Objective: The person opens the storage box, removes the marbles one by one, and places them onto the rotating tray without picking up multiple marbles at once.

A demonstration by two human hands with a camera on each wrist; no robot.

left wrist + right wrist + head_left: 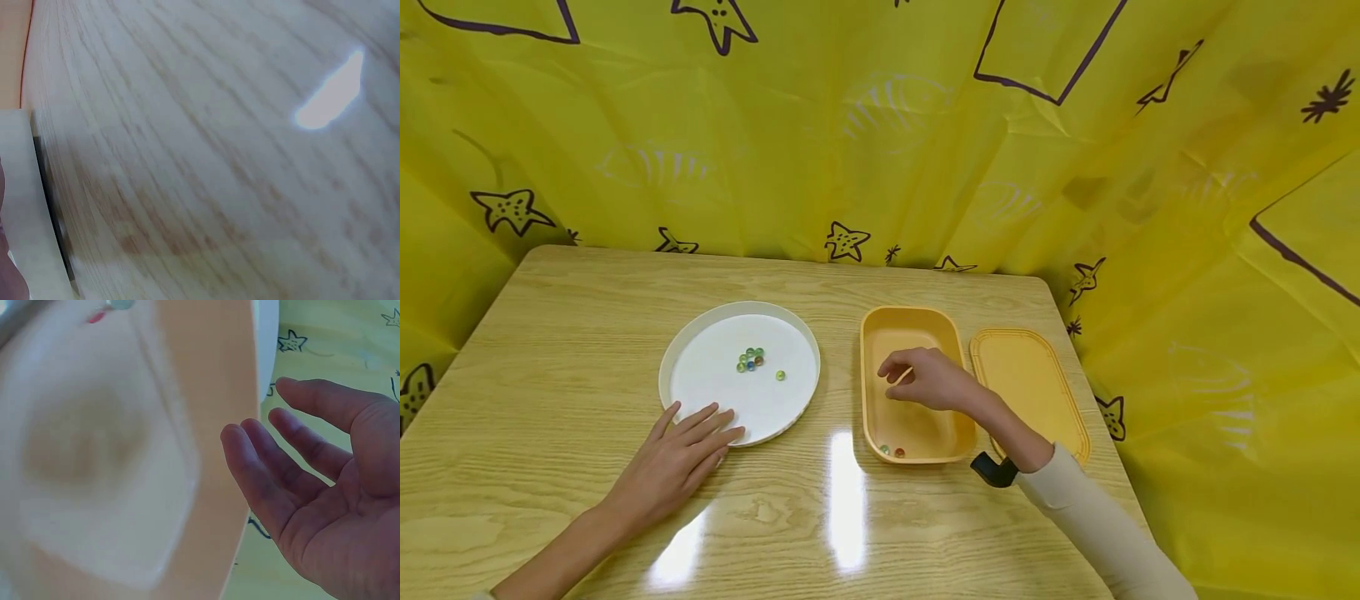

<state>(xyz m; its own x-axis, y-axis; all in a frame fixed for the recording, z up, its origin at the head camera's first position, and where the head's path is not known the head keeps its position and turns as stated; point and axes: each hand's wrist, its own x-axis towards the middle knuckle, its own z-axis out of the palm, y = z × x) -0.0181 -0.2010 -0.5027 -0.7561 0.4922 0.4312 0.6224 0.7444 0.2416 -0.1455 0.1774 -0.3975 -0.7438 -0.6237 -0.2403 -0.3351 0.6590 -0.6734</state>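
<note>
My left hand (679, 454) rests its straight, spread fingers over the near rim of a round white tray (688, 387). On the tray lies a cluster of several glass marbles (750, 360), mostly green with a blue and a brown one. A single green marble (781, 376) sits apart to their right. Above the yellow plastic box (913, 321) hovers my right hand (928, 379), its fingers loosely bent and parted from the thumb, holding nothing. Inside the box, a pale green marble (885, 450) and a reddish marble (899, 452) lie in the near left corner.
A flat yellow lid (1030, 383) lies right of the box, partly under my right forearm. A yellow curtain (790, 150) with drawn starfish and fish hangs behind and beside the wooden table (565, 350). Light glares off the tabletop in front.
</note>
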